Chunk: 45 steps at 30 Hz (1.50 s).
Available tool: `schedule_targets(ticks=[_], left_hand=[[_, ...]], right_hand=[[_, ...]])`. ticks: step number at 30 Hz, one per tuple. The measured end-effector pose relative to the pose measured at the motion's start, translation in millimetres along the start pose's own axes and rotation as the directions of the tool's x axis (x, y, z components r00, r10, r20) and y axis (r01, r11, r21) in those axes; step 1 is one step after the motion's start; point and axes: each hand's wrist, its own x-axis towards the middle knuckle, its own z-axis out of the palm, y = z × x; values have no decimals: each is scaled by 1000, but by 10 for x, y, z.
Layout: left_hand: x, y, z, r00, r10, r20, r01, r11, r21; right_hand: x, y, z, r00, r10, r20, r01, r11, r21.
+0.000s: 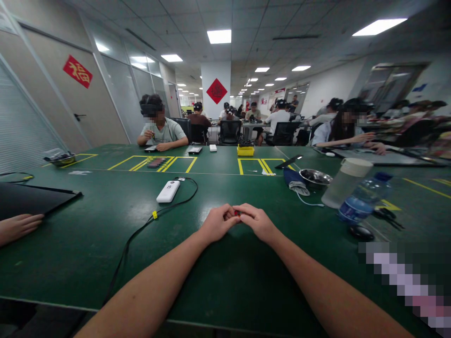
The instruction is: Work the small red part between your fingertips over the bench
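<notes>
My left hand [219,222] and my right hand [256,220] rest together on the green table [105,234], fingertips meeting. Both are curled in a pinch around a small red object [237,213] that shows only as a speck between the fingers. I cannot make out what it is. My forearms stretch forward from the near table edge. A white power bank [168,191] lies a little ahead and to the left, with its black cable [141,230] running back past my left arm.
A clear jug [345,183], a water bottle [362,197], a metal bowl [314,177] and a black mouse [359,231] stand at the right. Another person's hand [17,226] and a black folder [31,197] are at the left. A yellow box [245,150] and seated people lie beyond.
</notes>
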Motion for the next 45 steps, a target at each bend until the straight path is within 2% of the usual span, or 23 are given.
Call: schedule_targets(ticks=[4,9,18,25,37,40,45], left_hand=[[30,-52,20,995,-78,64,91,967,-238],[66,-108,57,983,-156,94,181,893,-412],[33,-118,117,965,-215,151,262,755,-602],[42,-113,82,959,-218,182,284,702,-654],[33,-103,89,950,-230,210,309,767,-563],[36,-115,84,946,-240,217,323,737,-594],[43,-132,76,927,-278,253,375,632,-679]], right_hand=[[5,23,-9,998,3,-66,-5,1000,-29],[5,33,11,991,-15,-137,16,1000,3],[5,24,12,993,1,-119,-3,1000,-19],[-5,5,20,992,-10,-122,5,999,-41],[12,123,36,995,21,-94,-26,998,-58],[8,107,31,996,19,-85,-24,998,-60],[0,91,22,995,-36,-94,27,995,-93]])
